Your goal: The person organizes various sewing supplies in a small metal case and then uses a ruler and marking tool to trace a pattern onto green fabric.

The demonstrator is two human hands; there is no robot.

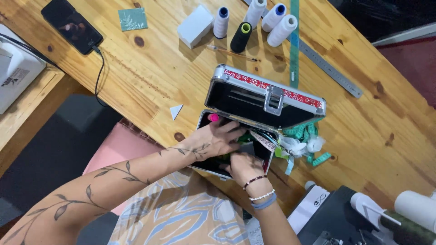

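A small metal case (265,97) with black panels stands open at the near edge of the wooden table (150,68), its lid trimmed with red patterned ribbon. Both my hands are inside its lower half. My left hand (218,138), on a tattooed arm, lies over the contents near something green. My right hand (243,165), with bracelets at the wrist, is curled over the contents beside it. Their fingertips are hidden among the things, so I cannot tell what each holds. A pink marker cap (213,118) sticks up at the case's left corner.
A green measuring tape (309,134) and white scraps (297,145) spill out right of the case. Several thread spools (245,36), a white box (195,26), a metal ruler (329,70) and a phone (71,26) on a cable lie farther back. A white machine (13,68) stands at left.
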